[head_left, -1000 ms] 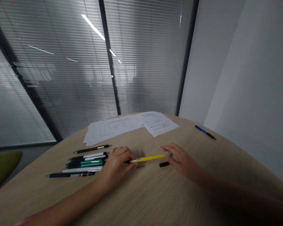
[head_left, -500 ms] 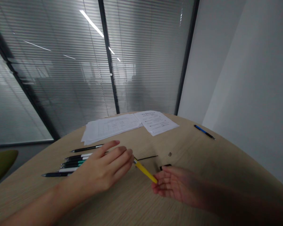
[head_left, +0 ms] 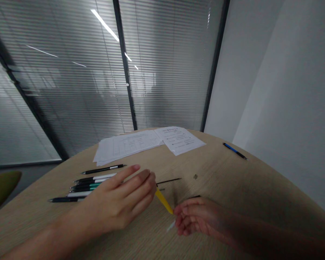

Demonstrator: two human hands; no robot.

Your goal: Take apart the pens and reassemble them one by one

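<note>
My left hand (head_left: 127, 196) is closed, its fingertips gripping one end of a yellow pen barrel (head_left: 164, 200) that slants down to the right. The barrel's lower end meets the fingertips of my right hand (head_left: 196, 216). The fingers of that hand are curled, and a pale, blurred slim piece (head_left: 171, 226) pokes out beside them; its kind is unclear. A thin black pen refill (head_left: 169, 181) lies on the table just beyond the barrel. Behind my right hand a black piece (head_left: 194, 196) shows only in part. A small metallic bit (head_left: 195, 176) lies farther back.
Several pens (head_left: 83, 187) lie in a row at the left, partly behind my left hand, with a black pen (head_left: 104, 169) above them. Printed sheets (head_left: 130, 144) spread over the far side of the wooden table (head_left: 216, 162). A blue pen (head_left: 235, 151) lies near the right edge.
My right hand has shifted slightly down, its fingers curling more, and a pale piece now shows beside them. The yellow barrel points more steeply downward. My left hand has moved slightly right.
</note>
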